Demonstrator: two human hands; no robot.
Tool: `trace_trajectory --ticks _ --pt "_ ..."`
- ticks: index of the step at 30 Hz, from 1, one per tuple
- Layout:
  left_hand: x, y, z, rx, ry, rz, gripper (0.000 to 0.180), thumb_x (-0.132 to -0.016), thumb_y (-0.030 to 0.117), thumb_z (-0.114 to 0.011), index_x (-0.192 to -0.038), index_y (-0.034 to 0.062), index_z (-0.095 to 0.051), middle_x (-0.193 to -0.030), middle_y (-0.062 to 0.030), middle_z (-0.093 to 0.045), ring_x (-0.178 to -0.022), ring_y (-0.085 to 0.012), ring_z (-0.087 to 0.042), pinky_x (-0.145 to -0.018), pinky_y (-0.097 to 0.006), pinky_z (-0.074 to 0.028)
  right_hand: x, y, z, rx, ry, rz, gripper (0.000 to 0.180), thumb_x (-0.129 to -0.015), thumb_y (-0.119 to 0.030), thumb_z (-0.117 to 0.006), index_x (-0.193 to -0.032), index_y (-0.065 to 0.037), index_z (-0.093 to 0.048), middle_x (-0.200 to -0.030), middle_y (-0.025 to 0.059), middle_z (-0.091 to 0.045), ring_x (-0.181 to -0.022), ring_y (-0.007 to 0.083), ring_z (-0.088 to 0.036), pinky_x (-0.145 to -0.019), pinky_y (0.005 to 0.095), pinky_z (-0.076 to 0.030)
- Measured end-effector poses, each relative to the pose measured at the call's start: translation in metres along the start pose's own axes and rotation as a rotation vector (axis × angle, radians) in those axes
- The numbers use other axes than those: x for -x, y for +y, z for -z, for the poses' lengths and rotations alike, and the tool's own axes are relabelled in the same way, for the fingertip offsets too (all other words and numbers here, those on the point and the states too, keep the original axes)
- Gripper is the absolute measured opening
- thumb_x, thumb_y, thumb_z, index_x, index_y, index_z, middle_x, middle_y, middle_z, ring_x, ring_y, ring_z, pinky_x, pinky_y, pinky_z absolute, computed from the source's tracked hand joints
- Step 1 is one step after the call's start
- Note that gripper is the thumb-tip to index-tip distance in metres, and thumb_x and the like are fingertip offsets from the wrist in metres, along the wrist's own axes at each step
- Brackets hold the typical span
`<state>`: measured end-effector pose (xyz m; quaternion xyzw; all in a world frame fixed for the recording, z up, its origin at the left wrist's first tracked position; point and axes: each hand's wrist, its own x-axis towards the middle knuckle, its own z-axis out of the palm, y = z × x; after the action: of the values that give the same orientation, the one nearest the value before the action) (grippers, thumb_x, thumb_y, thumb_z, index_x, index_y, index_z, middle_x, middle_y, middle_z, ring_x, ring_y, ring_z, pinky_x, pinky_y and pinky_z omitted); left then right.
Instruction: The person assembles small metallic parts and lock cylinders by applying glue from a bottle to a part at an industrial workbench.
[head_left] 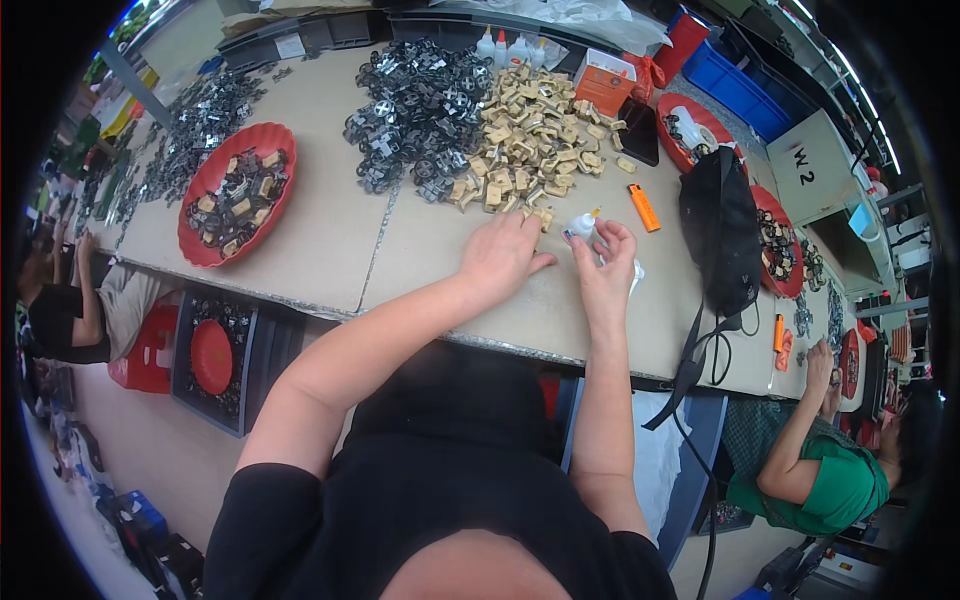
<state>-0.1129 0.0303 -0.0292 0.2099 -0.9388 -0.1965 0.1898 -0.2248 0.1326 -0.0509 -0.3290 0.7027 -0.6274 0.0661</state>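
Observation:
My right hand (606, 268) pinches a small white glue bottle (580, 227) with a yellowish tip between thumb and fingers, just above the table. To its left, my left hand (497, 258) reaches the near edge of a heap of gold-coloured metal parts (540, 130). Its fingertips are at a few of the gold pieces, while the thumb stretches apart toward the right. Beside the gold heap lies a pile of dark metal parts (415, 110). An orange lighter (645, 208) rests to the right of the glue bottle.
A red fluted plate (283, 195) of mixed parts sits left. Behind the heaps stand several glue bottles (502, 48) and an orange box (604, 85); a dark phone (640, 132) lies nearby. A black bag (722, 220) hangs over the right edge. Co-workers sit at both sides.

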Motion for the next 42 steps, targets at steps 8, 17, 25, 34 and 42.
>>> trace_trajectory --ticks 8,17,25,34,42 --pt "0.014 -0.02 0.022 0.253 -0.014 0.078 0.031 -0.077 0.015 -0.058 -0.104 0.0011 -0.051 -0.083 -0.0101 -0.056 -0.069 -0.026 -0.057 -0.062 -0.034 -0.048 0.002 0.002 -0.002 0.019 -0.089 -0.013 0.027 -0.081 -0.005 -0.052 -0.104 0.004 -0.044 -0.099 0.0138 -0.053 -0.089 0.0206 -0.054 -0.076 0.0287 -0.044" --pt "0.052 -0.034 0.041 1.954 -0.177 0.614 0.033 -0.087 0.013 -0.049 -0.115 -0.0007 -0.042 -0.083 -0.0068 -0.056 -0.077 -0.0172 -0.059 -0.069 -0.027 -0.05 0.022 -0.037 -0.01 -0.77 -0.145 -0.35 0.025 -0.086 -0.01 -0.042 -0.109 0.0 -0.041 -0.09 0.0105 -0.053 -0.073 0.0207 -0.058 -0.065 0.0324 -0.049" --pt "0.063 -0.031 0.035 1.795 -0.084 0.418 0.034 -0.081 0.007 -0.057 -0.112 0.0011 -0.047 -0.079 -0.0019 -0.056 -0.075 -0.0093 -0.054 -0.076 -0.026 -0.044 0.046 -0.059 -0.043 -1.137 -0.253 -0.564 0.028 -0.087 -0.013 -0.041 -0.111 -0.001 -0.038 -0.09 0.01 -0.054 -0.072 0.0224 -0.059 -0.069 0.0407 -0.051" --pt "0.064 -0.046 0.049 1.649 -0.163 0.332 0.021 -0.078 -0.002 -0.055 -0.096 0.0024 -0.046 -0.082 -0.0041 -0.055 -0.076 -0.0115 -0.057 -0.069 -0.023 -0.048 0.042 -0.059 -0.048 -1.088 -0.328 -0.542 0.03 -0.085 -0.016 -0.046 -0.11 0.0 -0.04 -0.087 0.0085 -0.055 -0.071 0.0166 -0.059 -0.061 0.0336 -0.054" --pt "0.065 -0.048 0.058 1.52 -0.133 0.263 0.02 -0.078 -0.001 -0.055 -0.095 0.002 -0.044 -0.089 -0.0062 -0.055 -0.078 -0.0116 -0.058 -0.071 -0.024 -0.048 0.041 -0.064 -0.055 -1.044 -0.374 -0.563 0.027 -0.085 -0.016 -0.048 -0.107 -0.001 -0.043 -0.086 0.0075 -0.055 -0.067 0.014 -0.058 -0.06 0.0301 -0.053"
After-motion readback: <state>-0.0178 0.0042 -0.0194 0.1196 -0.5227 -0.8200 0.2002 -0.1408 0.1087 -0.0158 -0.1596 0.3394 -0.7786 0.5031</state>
